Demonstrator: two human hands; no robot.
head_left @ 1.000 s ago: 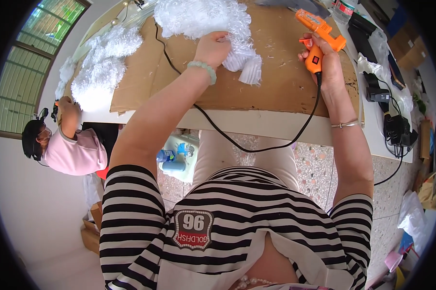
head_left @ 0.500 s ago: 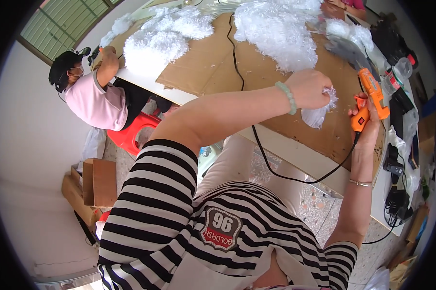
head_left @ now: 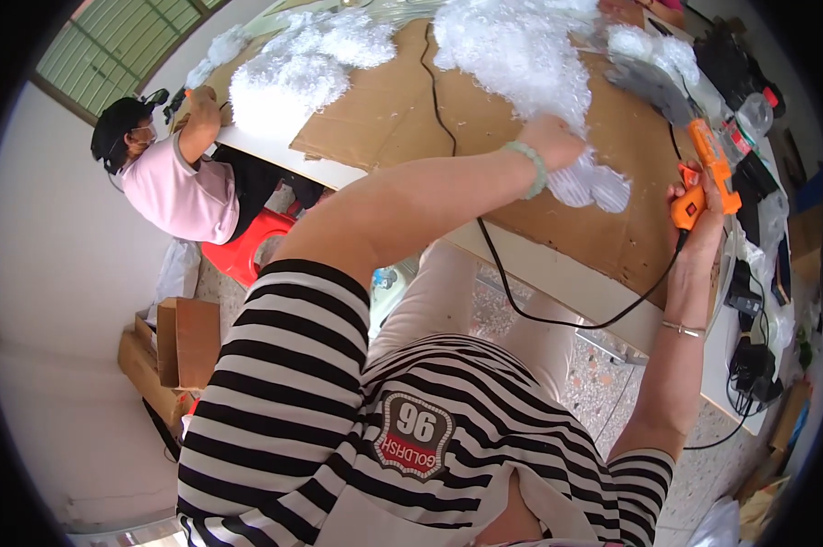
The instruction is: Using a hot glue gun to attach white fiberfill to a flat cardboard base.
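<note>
On my feed I have a cardboard sheet (head_left: 384, 123) on the table (head_left: 594, 284), with a left pile (head_left: 288, 84) and a far pile (head_left: 512, 59) beyond the left hand (head_left: 552, 143). Rightward, the right hand (head_left: 703, 230) holds the glue gun (head_left: 714, 159), a bottle (head_left: 741, 137) to its right.

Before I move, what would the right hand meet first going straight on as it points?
With the orange glue gun leading, the right hand would probably meet the grey sheer material beyond the gun's front end, or pass over it: relative height is unclear.
</note>
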